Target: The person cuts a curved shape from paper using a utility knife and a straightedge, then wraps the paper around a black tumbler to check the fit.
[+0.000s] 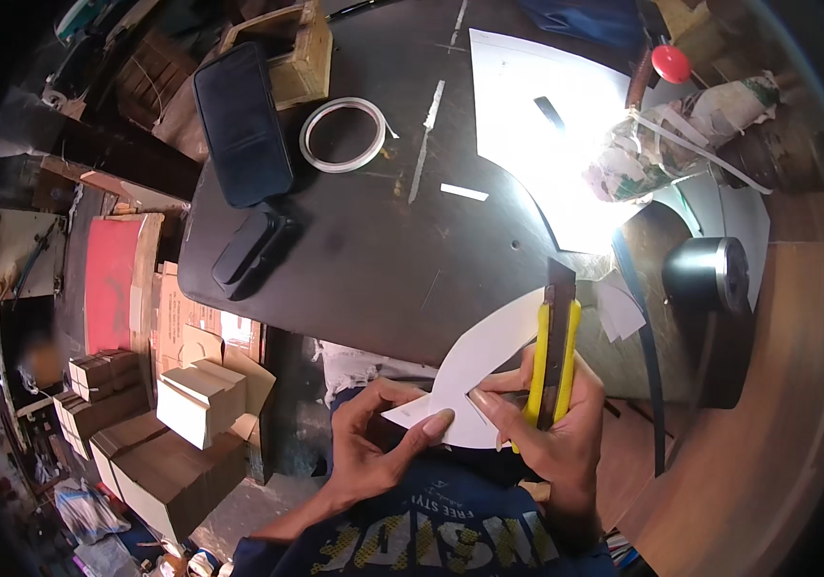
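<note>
A curved piece of white paper (474,370) is held up in front of my body, near the table's front edge. My left hand (385,433) pinches its lower left part between thumb and fingers. My right hand (563,423) is wrapped round a yellow utility knife (556,356) with a dark blade pointing away from me. The right thumb and fingertips also press on the paper's right side. Past the knife, a white paper scrap (619,310) lies at the table's edge.
A dark table (354,245) bears a phone (243,125), a tape roll (342,135), a black case (248,252), a wooden box (301,58) and a brightly lit white sheet (513,87). A black cylindrical thing (705,272) stands right. Cardboard boxes (176,471) are stacked at left.
</note>
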Motion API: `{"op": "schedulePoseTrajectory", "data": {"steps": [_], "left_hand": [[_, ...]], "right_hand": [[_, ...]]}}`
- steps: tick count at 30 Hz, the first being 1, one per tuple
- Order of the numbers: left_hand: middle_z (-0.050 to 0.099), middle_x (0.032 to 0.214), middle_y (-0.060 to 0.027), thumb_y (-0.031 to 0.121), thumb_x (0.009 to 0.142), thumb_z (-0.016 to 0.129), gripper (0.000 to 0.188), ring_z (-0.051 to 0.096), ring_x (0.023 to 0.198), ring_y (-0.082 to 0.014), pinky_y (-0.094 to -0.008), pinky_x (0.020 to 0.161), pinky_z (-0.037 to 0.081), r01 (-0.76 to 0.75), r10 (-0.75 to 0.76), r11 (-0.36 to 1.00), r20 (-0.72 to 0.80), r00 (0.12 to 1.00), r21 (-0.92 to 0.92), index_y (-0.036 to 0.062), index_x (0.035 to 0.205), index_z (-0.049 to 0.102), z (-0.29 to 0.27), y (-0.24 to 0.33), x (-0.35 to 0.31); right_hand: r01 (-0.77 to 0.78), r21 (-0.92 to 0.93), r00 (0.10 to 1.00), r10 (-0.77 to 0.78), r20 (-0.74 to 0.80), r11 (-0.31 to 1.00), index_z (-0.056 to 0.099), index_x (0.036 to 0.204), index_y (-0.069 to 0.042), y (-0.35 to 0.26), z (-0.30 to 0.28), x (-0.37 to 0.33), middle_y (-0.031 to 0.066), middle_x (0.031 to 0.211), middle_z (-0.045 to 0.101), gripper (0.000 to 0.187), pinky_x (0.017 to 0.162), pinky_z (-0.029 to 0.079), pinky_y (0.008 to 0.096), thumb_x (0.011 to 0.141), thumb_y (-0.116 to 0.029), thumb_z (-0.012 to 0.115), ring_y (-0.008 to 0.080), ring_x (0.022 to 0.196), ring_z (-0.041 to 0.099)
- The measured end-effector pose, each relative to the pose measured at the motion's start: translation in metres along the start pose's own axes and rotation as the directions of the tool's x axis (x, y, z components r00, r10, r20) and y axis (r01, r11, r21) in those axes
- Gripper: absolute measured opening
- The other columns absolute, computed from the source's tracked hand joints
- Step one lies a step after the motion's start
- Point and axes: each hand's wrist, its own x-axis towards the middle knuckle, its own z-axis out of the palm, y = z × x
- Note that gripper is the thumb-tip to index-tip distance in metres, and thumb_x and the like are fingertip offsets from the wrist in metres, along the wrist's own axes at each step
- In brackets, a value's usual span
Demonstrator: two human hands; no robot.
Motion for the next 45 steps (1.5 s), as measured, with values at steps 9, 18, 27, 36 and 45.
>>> {"op": "schedulePoseTrajectory", "data": {"steps": [9, 18, 27, 36, 45], "left_hand": [[0.075, 0.097, -0.0086, 0.006, 0.094, 0.082, 0.02, 0.069, 0.086, -0.0083, -0.0233, 0.075, 0.055, -0.01, 0.01, 0.999, 0.007, 1.0, -0.042, -0.0032, 0.107, 0.07, 0.005, 0.002, 0.003], [0.076, 0.095, -0.0092, 0.005, 0.094, 0.082, 0.02, 0.07, 0.083, -0.0091, -0.0227, 0.073, 0.056, -0.015, 0.015, 0.998, 0.002, 1.0, -0.062, -0.0035, 0.107, 0.07, 0.004, -0.001, 0.005], [0.076, 0.1, -0.0119, 0.004, 0.095, 0.08, 0.02, 0.072, 0.088, -0.0116, -0.025, 0.078, 0.058, 0.083, -0.08, 0.992, 0.032, 0.996, -0.099, -0.004, 0.109, 0.068, 0.003, 0.0, 0.003], [0.075, 0.097, -0.0118, 0.003, 0.097, 0.077, 0.018, 0.073, 0.087, -0.0134, -0.0271, 0.078, 0.06, 0.099, -0.099, 0.968, 0.009, 0.995, -0.233, -0.0026, 0.107, 0.064, 0.0, 0.001, 0.007], [0.065, 0.107, -0.0085, 0.005, 0.104, 0.063, 0.036, 0.065, 0.086, -0.0141, -0.0268, 0.07, 0.053, -0.23, 0.1, 0.939, -0.436, 0.894, -0.256, 0.0104, 0.135, 0.045, -0.05, 0.006, 0.027]], "right_hand": [[0.04, -0.071, 0.999, -0.037, 0.035, 0.997, 0.052, 0.1, -0.001, -0.004, -0.006, 0.004, 0.0206, 0.084, 0.076, 0.037, 0.051, 0.05, 0.0209, 0.078, 0.008, 0.079, 0.009, 0.058, 0.066], [0.135, -0.129, 0.989, -0.126, 0.077, 0.982, 0.053, 0.1, -0.001, 0.0, -0.006, 0.01, 0.0177, 0.081, 0.076, 0.037, 0.052, 0.051, 0.0198, 0.078, 0.004, 0.082, 0.0095, 0.058, 0.066], [0.025, -0.053, 0.999, -0.023, 0.043, 0.998, 0.058, 0.096, 0.001, -0.003, -0.006, 0.01, 0.0167, 0.081, 0.077, 0.028, 0.051, 0.049, 0.0196, 0.08, 0.003, 0.081, 0.0079, 0.057, 0.065], [0.183, -0.27, 0.978, -0.203, -0.048, 0.945, 0.059, 0.107, 0.005, -0.004, -0.013, 0.004, 0.0072, 0.078, 0.072, 0.036, 0.055, 0.046, 0.0191, 0.081, 0.0, 0.083, 0.0055, 0.061, 0.06], [0.244, -0.769, 0.939, -0.341, 0.036, 0.59, 0.064, 0.112, 0.003, -0.01, -0.022, 0.048, 0.0136, 0.084, 0.067, 0.028, 0.074, 0.049, 0.0376, 0.098, -0.018, 0.075, 0.0261, 0.082, 0.063]]}}
